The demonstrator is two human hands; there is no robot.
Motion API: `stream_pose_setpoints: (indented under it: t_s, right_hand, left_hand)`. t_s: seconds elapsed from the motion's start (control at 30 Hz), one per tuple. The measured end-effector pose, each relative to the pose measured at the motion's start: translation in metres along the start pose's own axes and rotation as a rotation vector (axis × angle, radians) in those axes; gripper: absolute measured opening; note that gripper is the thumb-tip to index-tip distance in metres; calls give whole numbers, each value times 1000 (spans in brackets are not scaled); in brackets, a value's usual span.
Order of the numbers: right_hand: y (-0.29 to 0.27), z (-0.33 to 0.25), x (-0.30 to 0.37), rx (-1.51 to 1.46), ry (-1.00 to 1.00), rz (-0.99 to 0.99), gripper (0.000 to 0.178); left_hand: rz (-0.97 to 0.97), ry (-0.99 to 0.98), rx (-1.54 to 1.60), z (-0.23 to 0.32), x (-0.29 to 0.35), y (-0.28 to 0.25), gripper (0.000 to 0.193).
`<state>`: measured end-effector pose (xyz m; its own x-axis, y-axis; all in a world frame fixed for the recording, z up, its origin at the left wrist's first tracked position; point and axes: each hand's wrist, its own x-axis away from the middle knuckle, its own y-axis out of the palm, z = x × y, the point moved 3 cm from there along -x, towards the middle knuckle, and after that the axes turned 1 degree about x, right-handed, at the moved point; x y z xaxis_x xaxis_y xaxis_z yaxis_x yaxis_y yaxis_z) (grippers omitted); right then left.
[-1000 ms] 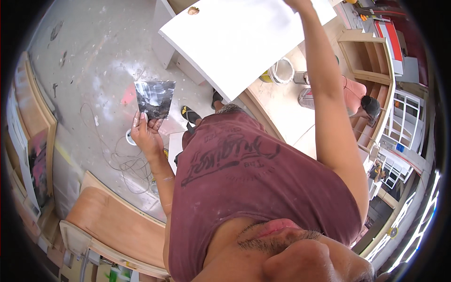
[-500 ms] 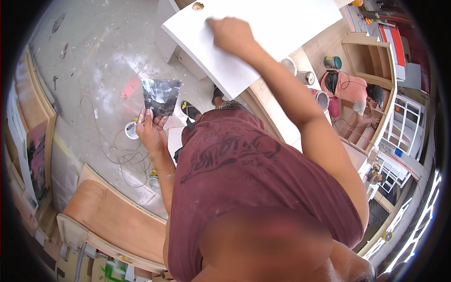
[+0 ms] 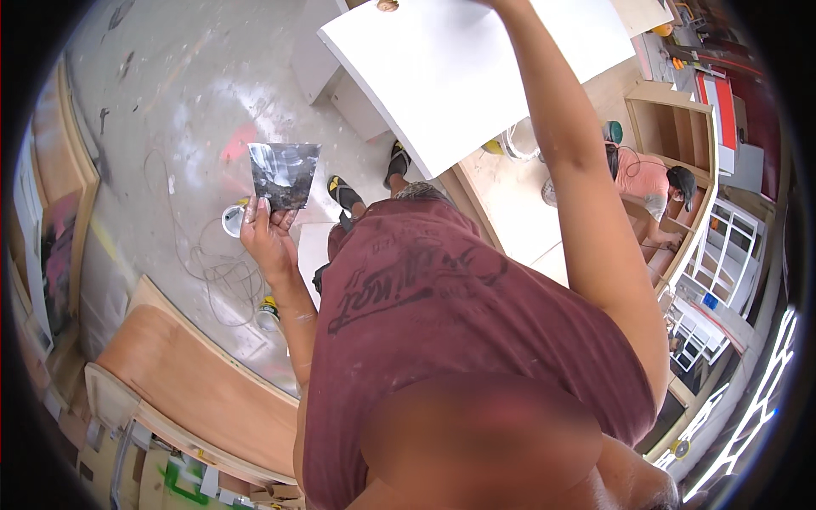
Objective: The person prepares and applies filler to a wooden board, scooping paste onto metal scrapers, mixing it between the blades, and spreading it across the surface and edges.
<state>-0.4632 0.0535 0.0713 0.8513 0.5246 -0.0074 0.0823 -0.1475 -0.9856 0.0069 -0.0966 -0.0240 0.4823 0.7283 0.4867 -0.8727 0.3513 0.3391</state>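
Head view: the right hand [image 3: 503, 3] has moved to the far side of the white board [image 3: 459, 85], so work seems to be there now; I can't tell its grip. Left of the board, the left hand [image 3: 270, 236] holds a smeared black sheet [image 3: 285, 176].

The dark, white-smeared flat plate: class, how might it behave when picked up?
The dark, white-smeared flat plate is probably fairly stiff: its edges look straight though the left hand grips only one end. It is likely light, being held one-handed by that end. The smears might make its face slippery.
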Motion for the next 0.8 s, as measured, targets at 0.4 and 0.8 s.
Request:
stream_pose_setpoints:
  t_s: [0.4,0.8]
  right_hand:
    - [-11,-50,9,-48,-187,-129,33]
    - [-3,-54,23,42,-186,-87,32]
  left_hand:
    - [55,44,-9,-16,-2,-22,33]
    - [33,-1,66,-12,-3,-15,34]
